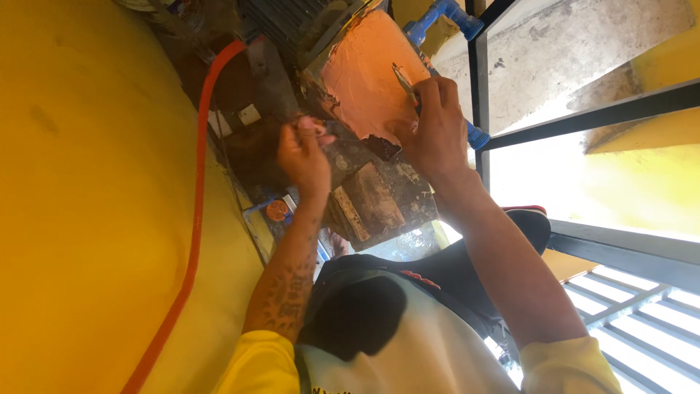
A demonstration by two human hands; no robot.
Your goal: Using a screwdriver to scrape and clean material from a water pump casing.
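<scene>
Yellow wall [87, 182] fills the whole left side here, with an orange hose [195, 219] running down along it. Off to the right, black bars [583, 117] frame bright daylight and a grey slab beyond. In the middle, up top, sits a block [364, 80] with a smooth, wet-looking orange face, and just below it a dark, grimy board [379, 197] spattered with dried material, tilted toward the person. A blue pipe [445, 14] pokes out behind the block and down past the right wrist. Now the hands: the right hand [434, 128] is closed around a slim metal tool [405, 84], its tip laid right on the orange face near the block's right edge. The left hand [305, 155] hovers just left of the board, fingers pinched together at the tips; whether anything sits between them, I cannot tell. Yellow sleeves [255, 361] show at the bottom, and a small orange cap [277, 210] lies beside the left wrist.
</scene>
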